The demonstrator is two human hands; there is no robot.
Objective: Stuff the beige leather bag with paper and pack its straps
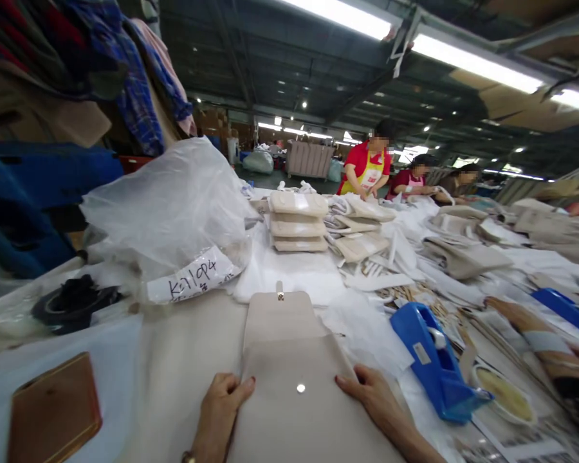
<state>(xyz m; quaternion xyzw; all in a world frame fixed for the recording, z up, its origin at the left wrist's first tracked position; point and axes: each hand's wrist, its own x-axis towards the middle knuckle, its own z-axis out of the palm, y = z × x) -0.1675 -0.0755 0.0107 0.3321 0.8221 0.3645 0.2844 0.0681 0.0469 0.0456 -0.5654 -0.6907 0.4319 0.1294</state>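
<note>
A beige bag (pixel 289 360) lies in front of me, its flap with a small metal clasp stretched away from me and a round silvery spot on its body. My left hand (pixel 222 408) grips the bag's left edge, thumb on top and fingers curled at the side. On the right edge, my right hand (pixel 371 395) holds it the same way. Beyond the flap, several folded beige bags (pixel 298 225) are stacked on white wrapping (pixel 289 273).
Left of the bag are a clear plastic bag (pixel 168 199), a black item (pixel 77 302) and a brown phone-like case (pixel 55 411). At right stand a blue tape dispenser (pixel 431 360) and a bowl (pixel 504 393). A person's arm (pixel 540 334) reaches in at far right; people work behind.
</note>
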